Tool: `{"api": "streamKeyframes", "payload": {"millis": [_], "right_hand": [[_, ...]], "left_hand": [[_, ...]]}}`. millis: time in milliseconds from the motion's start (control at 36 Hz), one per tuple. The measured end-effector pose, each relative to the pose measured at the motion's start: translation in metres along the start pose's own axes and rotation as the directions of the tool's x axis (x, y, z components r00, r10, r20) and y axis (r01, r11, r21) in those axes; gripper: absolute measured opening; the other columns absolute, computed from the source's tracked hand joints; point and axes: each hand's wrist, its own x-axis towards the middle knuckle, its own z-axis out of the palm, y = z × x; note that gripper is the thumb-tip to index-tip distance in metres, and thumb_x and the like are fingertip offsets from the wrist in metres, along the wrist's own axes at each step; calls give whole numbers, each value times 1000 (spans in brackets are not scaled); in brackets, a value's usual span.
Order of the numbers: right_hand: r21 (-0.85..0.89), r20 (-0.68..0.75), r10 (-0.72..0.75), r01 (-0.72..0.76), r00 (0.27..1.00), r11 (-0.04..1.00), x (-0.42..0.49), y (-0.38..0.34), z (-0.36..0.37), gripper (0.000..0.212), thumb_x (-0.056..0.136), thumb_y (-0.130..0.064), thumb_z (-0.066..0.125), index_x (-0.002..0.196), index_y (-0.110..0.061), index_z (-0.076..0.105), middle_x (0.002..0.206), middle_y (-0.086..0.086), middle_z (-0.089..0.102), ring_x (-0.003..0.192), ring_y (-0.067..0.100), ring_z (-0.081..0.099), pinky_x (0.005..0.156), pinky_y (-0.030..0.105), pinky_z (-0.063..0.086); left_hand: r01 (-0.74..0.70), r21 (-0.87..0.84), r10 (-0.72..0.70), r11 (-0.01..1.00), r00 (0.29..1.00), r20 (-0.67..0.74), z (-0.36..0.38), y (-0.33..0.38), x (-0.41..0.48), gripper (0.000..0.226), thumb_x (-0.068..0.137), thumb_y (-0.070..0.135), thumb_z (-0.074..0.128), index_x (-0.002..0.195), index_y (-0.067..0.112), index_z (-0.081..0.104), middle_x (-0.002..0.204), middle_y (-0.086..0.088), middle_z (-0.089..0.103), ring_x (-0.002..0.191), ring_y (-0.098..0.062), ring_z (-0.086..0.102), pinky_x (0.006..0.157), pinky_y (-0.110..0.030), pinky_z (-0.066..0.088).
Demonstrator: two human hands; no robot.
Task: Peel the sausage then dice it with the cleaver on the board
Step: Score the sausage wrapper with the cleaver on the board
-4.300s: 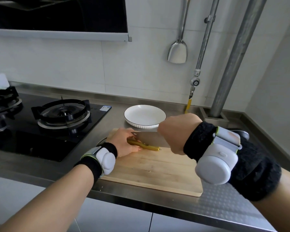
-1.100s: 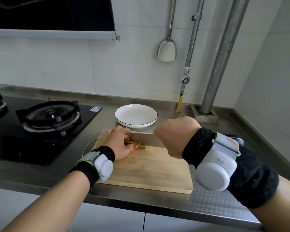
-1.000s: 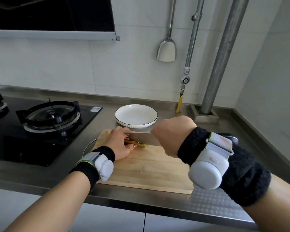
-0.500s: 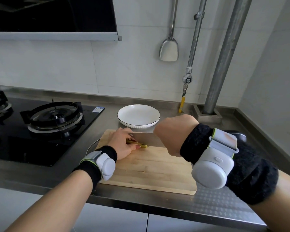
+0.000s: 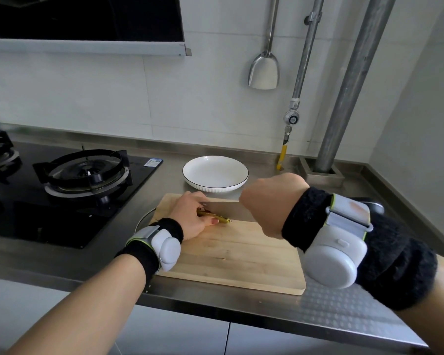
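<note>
A thin yellow-wrapped sausage [image 5: 222, 218] lies near the far left of the wooden cutting board [image 5: 239, 254]. My left hand [image 5: 190, 216] covers and pins its left part, so only the short right end shows. My right hand [image 5: 269, 201] is closed on the cleaver's handle, which the hand hides. The cleaver blade [image 5: 231, 210] stands on edge just behind the sausage, its tip by my left fingers. Whether the edge touches the sausage is unclear.
A white plate [image 5: 215, 175] sits just behind the board. A black gas hob [image 5: 69, 185] fills the counter to the left. A round metal rim [image 5: 142, 221] peeks out beside the board's left edge. Pipes [image 5: 344, 98] and a hanging spatula [image 5: 264, 70] line the back wall.
The visible end of the sausage is shorter than several seconds ago. Both hands have stayed at the board's far left, with the cleaver still behind the sausage; the camera shifted slightly.
</note>
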Motion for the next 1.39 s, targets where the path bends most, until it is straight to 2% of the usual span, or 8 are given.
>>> {"api": "streamKeyframes", "payload": {"millis": [139, 333, 556, 667, 861, 1000, 1194, 1389], "right_hand": [[-14, 12, 7, -7, 1000, 1000, -2, 2, 1, 16, 88, -7, 52, 97, -17, 60, 74, -5, 49, 68, 22, 50, 47, 25, 27], [13, 9, 19, -19, 1000, 1000, -6, 12, 8, 20, 84, -9, 55, 100, -18, 62, 84, -5, 58, 72, 23, 57, 50, 25, 32], [151, -45, 108, -100, 993, 983, -12, 32, 26, 14, 86, -19, 53, 97, -25, 58, 86, -5, 61, 77, 22, 62, 62, 31, 49], [446, -4, 159, -140, 987, 884, -12, 34, 44, 1, 90, -27, 54, 88, -27, 53, 89, -2, 64, 81, 22, 63, 67, 30, 48], [700, 83, 351, -305, 933, 645, -13, 13, 72, 20, 90, -21, 50, 73, -21, 39, 83, 6, 60, 65, 27, 67, 52, 32, 55], [706, 157, 389, -379, 908, 598, -19, 9, 69, 11, 89, -18, 47, 79, -12, 47, 88, 9, 60, 70, 33, 68, 60, 36, 56], [689, 172, 419, -413, 892, 596, -18, 2, 74, 12, 86, -17, 47, 92, -11, 55, 84, 6, 63, 56, 25, 64, 53, 29, 53], [656, 158, 421, -414, 893, 631, -13, -3, 76, 13, 87, -20, 48, 96, -12, 52, 94, 6, 58, 79, 29, 56, 67, 29, 43]], "left_hand": [[-23, -9, 24, 1000, 1000, 14, -1, -2, 0, 37, 72, 21, 85, 106, 16, 69, 105, -2, 57, 80, 2, 54, 80, -10, 41], [-89, -14, 89, 996, 996, 4, 0, 1, -2, 17, 74, 18, 83, 89, 20, 76, 94, 4, 64, 97, -18, 55, 91, -32, 46], [-150, -49, 151, 987, 989, 8, 2, -5, 0, 16, 75, 13, 81, 86, 24, 78, 91, 5, 65, 97, -21, 56, 89, -31, 45], [-166, -20, 165, 986, 986, -36, 4, -5, 1, 17, 73, 16, 84, 85, 26, 76, 87, 8, 63, 96, -20, 55, 87, -33, 47], [-233, 145, 240, 962, 970, -36, 7, -1, -3, 13, 77, 35, 76, 90, 36, 74, 87, 15, 61, 91, -14, 56, 84, -32, 47], [-333, 95, 334, 938, 943, 0, 25, 20, -7, 7, 79, 28, 74, 85, 28, 71, 78, 18, 45, 83, -13, 50, 73, -22, 39], [-328, 168, 313, 930, 944, 106, 37, 35, -2, 14, 79, 28, 64, 93, 23, 63, 94, 5, 60, 88, -18, 56, 80, -31, 49], [-355, 52, 351, 934, 934, 66, 41, 39, -3, 11, 86, 21, 66, 92, 12, 69, 91, -1, 61, 79, -13, 49, 70, -20, 35]]}}
